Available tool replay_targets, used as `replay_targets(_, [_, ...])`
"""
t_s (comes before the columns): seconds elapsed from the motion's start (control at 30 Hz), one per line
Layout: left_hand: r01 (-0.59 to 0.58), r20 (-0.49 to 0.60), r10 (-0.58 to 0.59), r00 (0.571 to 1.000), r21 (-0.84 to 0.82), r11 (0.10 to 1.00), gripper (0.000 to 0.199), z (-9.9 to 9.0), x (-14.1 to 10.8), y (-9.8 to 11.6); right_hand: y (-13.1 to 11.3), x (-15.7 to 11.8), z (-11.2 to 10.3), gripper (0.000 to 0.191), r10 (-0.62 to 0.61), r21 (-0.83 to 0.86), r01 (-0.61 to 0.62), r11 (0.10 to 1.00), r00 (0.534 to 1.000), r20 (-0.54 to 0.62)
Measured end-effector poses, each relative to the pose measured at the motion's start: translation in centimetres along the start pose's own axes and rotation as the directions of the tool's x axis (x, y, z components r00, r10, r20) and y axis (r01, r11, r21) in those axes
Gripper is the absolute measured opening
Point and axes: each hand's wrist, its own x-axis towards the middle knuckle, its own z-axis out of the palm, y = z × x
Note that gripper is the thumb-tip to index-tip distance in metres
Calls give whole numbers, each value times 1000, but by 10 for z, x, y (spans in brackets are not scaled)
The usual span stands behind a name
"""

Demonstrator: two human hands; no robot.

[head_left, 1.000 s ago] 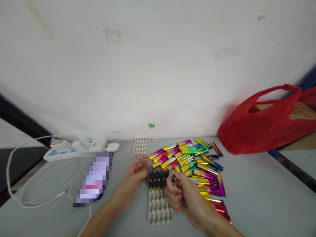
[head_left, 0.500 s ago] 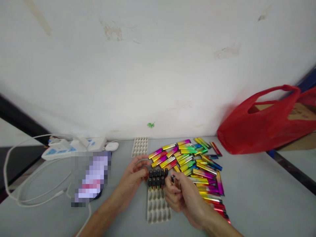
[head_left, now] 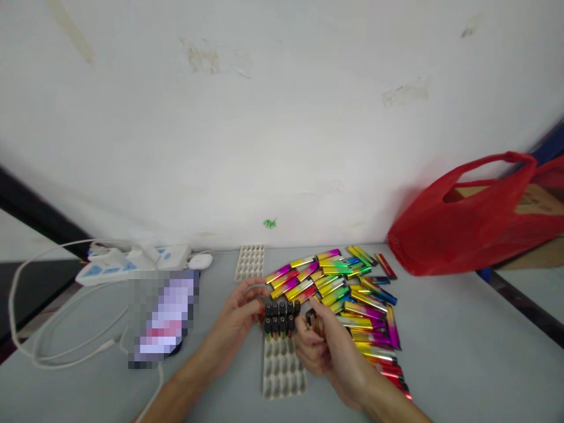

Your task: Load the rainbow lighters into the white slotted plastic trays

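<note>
My right hand [head_left: 328, 346] is closed around a lighter with a dark end [head_left: 311, 317] showing above the fingers; the rest of it is hidden in the grip. It is just right of a pale tray [head_left: 284, 367] with rows of rounded hollows. At the tray's far end several lighters [head_left: 279, 317] stand upright in two rows, black tops up. My left hand [head_left: 240, 314] rests beside them on the left, fingers curved and apart, thumb close to the nearest tops. Whether it touches the tray cannot be made out. Shiny multicoloured lighters [head_left: 332, 288] lie in a pile beyond and to the right.
A second pale tray [head_left: 249, 262] lies near the wall. On the left are a phone [head_left: 170, 314] with a blurred screen, a white power strip [head_left: 132, 264] and loose white cables [head_left: 66, 364]. A red bag [head_left: 458, 229] stands at the back right.
My right thumb and the dark end of the held lighter have shifted slightly. My left hand and the standing lighters look the same.
</note>
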Motion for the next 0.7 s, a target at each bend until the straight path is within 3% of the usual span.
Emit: replay_targets(0.7, [1, 2, -1, 1000, -14, 1000, 40, 0, 1, -3, 1, 0, 1, 58, -69, -52, 68, 996, 997, -24])
